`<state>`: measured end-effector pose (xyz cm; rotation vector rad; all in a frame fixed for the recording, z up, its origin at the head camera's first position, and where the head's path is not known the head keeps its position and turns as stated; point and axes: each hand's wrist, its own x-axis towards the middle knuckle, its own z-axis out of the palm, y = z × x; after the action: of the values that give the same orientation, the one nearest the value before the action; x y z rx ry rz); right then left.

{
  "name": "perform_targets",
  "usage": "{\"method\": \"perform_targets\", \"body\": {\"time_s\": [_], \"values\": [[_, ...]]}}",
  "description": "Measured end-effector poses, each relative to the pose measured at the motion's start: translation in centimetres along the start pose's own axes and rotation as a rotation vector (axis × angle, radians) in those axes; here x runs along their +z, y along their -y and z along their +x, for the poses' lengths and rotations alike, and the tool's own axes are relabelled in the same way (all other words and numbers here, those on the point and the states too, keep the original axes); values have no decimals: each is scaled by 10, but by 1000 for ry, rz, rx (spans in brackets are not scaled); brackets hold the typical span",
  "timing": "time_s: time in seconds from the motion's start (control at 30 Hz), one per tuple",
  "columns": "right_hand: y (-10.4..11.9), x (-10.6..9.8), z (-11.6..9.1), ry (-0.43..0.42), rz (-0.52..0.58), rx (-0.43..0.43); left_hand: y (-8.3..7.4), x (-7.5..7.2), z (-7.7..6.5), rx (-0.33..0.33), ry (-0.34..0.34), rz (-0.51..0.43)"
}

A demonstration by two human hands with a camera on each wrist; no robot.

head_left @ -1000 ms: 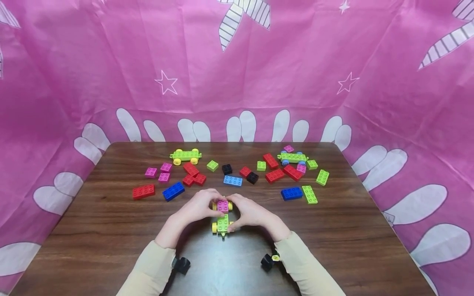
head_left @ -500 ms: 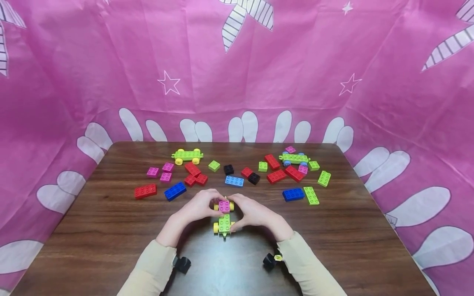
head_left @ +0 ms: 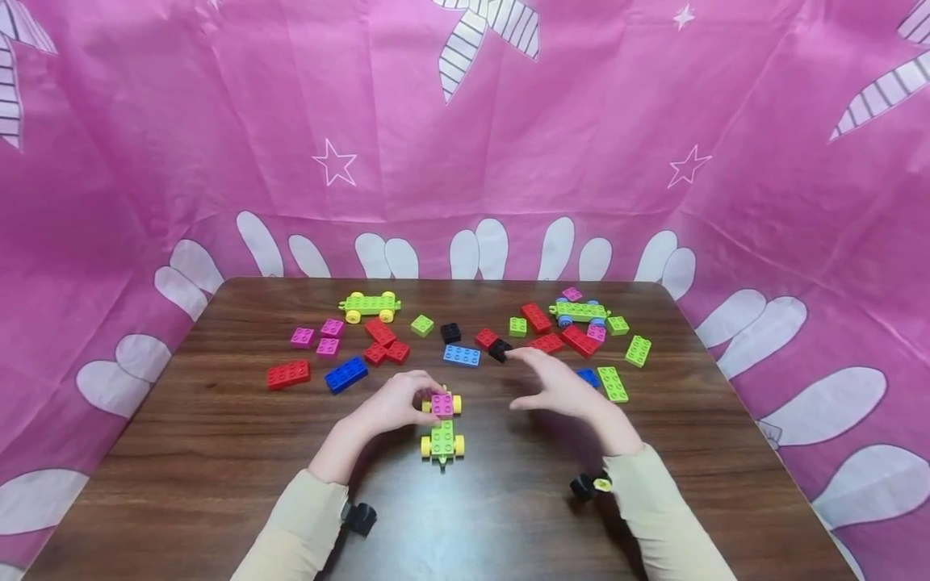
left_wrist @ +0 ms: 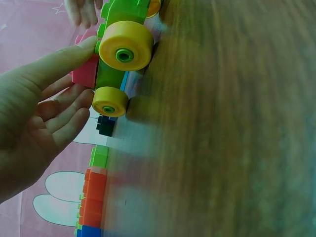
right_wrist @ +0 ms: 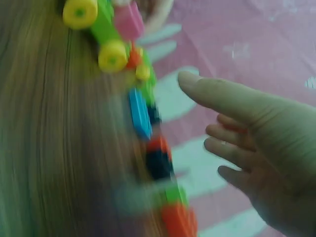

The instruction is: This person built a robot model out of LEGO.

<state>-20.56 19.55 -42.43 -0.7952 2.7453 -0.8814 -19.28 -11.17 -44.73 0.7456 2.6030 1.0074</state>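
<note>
Indoor play area, pink printed cloth backdrop (head_left: 567,121), wood-grain table (head_left: 203,452), toy bricks (head_left: 461,356)

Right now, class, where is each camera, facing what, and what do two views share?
Head: on the head, facing forward and down at the table; left hand, right hand and sleeves show.
Left wrist: on that wrist, facing its hand and the pink brick; some right-hand fingers show.
Right wrist: on that wrist, facing past its visible hand toward the light blue brick.
Shared: both wrist views show the yellow-wheeled base.

Left fingers (head_left: 430,383) partly hide 1 yellow wheel (head_left: 426,407); the right wrist view blurs the light blue brick (right_wrist: 140,113).
</note>
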Motion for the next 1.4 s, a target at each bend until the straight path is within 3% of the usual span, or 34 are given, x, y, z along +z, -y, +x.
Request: {"method": "perform_targets", "body": {"time_s": [0.2,0.5,0.7,1.1,1.4], "values": [[-44,-24,-23,-114,-20,-45,0,-1,0,0,6,0],[-100,-56,-60,-134,14,86,1,0,0,-21,2,-19],[-123,-67,-77,-82,39,188,2,1,1,-3,6,-26],[-155,-64,-76,1,44,151,4,0,-1,6,5,-21],[-162,-63,-73,31,11,154,5,1,1,2,3,-24]]}}
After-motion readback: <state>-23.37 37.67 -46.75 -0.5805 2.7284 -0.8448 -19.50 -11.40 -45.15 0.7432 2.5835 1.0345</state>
